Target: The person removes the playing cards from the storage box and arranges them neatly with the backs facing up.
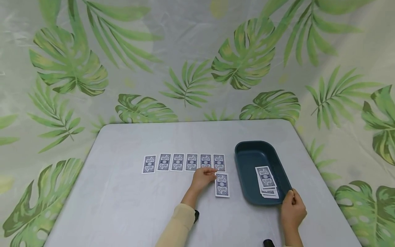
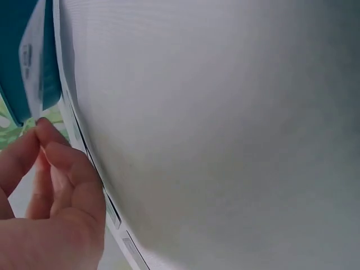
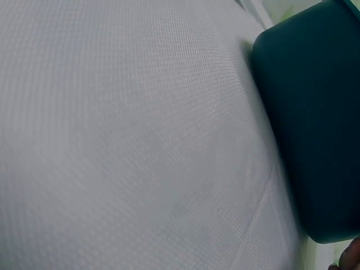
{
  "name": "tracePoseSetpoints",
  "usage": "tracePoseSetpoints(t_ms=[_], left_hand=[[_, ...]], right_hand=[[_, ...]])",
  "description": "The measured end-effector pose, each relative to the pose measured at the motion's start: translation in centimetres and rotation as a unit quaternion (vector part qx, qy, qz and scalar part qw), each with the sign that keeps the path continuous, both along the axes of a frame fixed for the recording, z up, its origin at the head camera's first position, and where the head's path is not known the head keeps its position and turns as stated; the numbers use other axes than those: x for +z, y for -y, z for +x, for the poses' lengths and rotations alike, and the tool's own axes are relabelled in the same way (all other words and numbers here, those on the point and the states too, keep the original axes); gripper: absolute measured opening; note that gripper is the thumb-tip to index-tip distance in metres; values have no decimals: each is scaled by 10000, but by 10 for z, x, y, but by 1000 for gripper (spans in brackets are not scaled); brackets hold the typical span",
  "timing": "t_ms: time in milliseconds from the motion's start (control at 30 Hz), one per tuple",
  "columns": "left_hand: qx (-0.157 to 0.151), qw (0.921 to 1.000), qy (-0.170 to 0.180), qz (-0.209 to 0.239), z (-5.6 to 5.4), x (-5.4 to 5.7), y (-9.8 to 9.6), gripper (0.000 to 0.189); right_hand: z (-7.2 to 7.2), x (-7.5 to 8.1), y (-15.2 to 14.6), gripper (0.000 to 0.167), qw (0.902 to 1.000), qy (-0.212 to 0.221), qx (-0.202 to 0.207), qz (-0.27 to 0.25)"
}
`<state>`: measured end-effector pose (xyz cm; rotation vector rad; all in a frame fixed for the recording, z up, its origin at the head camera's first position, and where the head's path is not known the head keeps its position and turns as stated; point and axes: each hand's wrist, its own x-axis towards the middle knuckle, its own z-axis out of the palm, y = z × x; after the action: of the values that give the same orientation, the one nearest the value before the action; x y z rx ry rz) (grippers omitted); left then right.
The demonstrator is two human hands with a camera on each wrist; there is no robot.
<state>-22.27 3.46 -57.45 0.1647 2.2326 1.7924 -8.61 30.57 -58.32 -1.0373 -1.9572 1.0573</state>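
My left hand [image 1: 202, 179] pinches a blue-backed playing card [image 1: 222, 185] by its corner between thumb and fingertips. In the left wrist view the card [image 2: 34, 62] stands nearly edge-on above my left hand [image 2: 62, 191]. Just beyond the hand lies a row of several face-down cards [image 1: 178, 162], side by side. With my right hand [image 1: 293, 209] I grip the near right corner of a dark teal tray [image 1: 247, 161]. Inside the tray rests a loose, slightly fanned pile of cards [image 1: 266, 177]. Only fingertips of the right hand show in the right wrist view, below the tray's wall [image 3: 315, 129].
A white cloth covers the table [image 1: 123, 206]. Behind and at both sides hangs a leaf-patterned sheet [image 1: 185, 51]. The tray stands to the right of the card row. A black band [image 1: 196, 216] shows at my left wrist.
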Motion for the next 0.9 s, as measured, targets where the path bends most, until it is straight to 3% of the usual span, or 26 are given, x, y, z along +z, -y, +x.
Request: tracePoseSetpoints(t_ms=[600,900], left_hand=[[179,9927,-522,-1071,2,0,-7,16],[587,9854,-640,-1462,7,11,-2,15]], right_hand=[[2,3,-2,35,9999,-90,5,-96],[2,5,2,36,9999,-99,12,-115]])
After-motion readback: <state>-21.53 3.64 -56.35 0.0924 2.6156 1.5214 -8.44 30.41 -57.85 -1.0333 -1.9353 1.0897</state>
